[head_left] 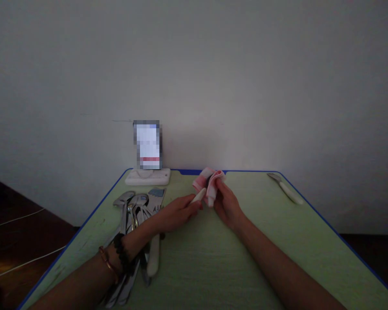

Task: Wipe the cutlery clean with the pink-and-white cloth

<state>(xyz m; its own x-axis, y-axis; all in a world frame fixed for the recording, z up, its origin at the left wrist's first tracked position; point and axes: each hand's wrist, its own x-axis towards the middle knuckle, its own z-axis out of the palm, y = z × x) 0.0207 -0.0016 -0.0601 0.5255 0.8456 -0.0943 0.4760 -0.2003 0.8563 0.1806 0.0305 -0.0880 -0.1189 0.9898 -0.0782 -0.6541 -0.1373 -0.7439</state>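
Green table (278,258) with a blue edge, set against a plain pale wall. My left hand (176,213) is closed on a utensil (198,197) by its white handle, held low over the table's far middle. My right hand (228,206) is clamped on a pink-and-white cloth (210,183) wrapped over the utensil's far end, which is hidden.

Judgement: the utensil is stiff and light, and its smooth handle is likely slippery, so grip it at the handle. The cloth is soft and limp, so pinch it through the folds.

A pile of cutlery (134,206) lies beside my left forearm. A knife (286,188) lies well apart at the right.
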